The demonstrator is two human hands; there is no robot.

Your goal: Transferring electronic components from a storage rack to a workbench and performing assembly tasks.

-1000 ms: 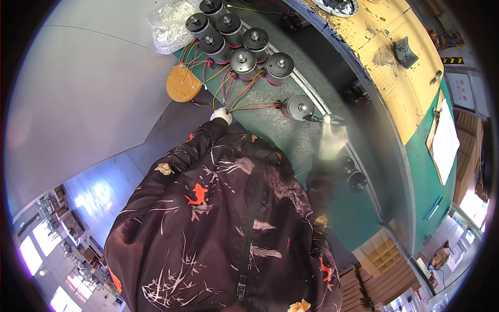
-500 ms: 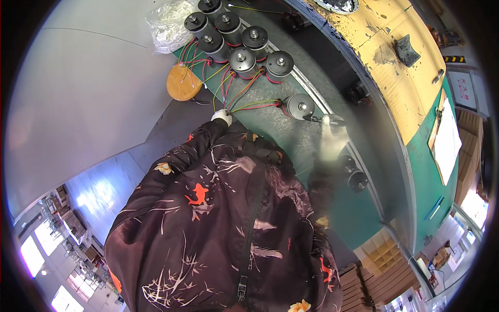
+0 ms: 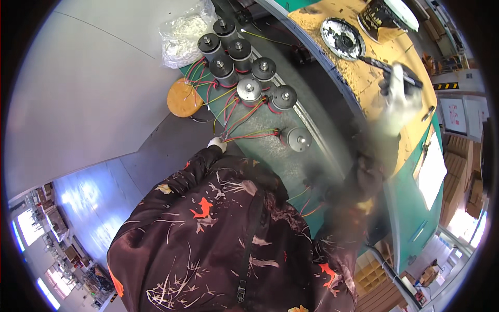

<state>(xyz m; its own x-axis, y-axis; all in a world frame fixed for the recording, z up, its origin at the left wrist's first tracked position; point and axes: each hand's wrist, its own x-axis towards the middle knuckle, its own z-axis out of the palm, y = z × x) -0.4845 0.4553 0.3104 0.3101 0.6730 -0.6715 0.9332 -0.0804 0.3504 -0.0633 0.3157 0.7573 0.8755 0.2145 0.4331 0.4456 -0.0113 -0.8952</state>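
Observation:
My left hand [image 3: 218, 144], in a white glove, is closed on the ends of red and yellow-green wires [image 3: 249, 136]. These run to a grey motor [image 3: 299, 139] lying apart from the others on the green bench. My right hand [image 3: 399, 106], also white-gloved and slightly blurred, grips a slim black brush [image 3: 387, 66]. The brush tip is beside a round white lid [image 3: 343, 39] smeared with black paint. Several motors with black or silver tops and upright shafts, such as this motor [image 3: 239, 52], stand grouped at the far end.
A black paint bucket [image 3: 382, 23] stands on the paint-stained yellow cardboard [image 3: 410, 49]. A metal rail [image 3: 309, 114] runs along the bench. At the far left are a bag of white pieces [image 3: 186, 39] and a round wooden stool [image 3: 183, 99]. A clipboard with paper [image 3: 431, 169] lies at right.
My right hand has carried the brush from the lone motor up and right to the lid. My left hand still holds the wires. The view has shifted, bringing the bucket into sight.

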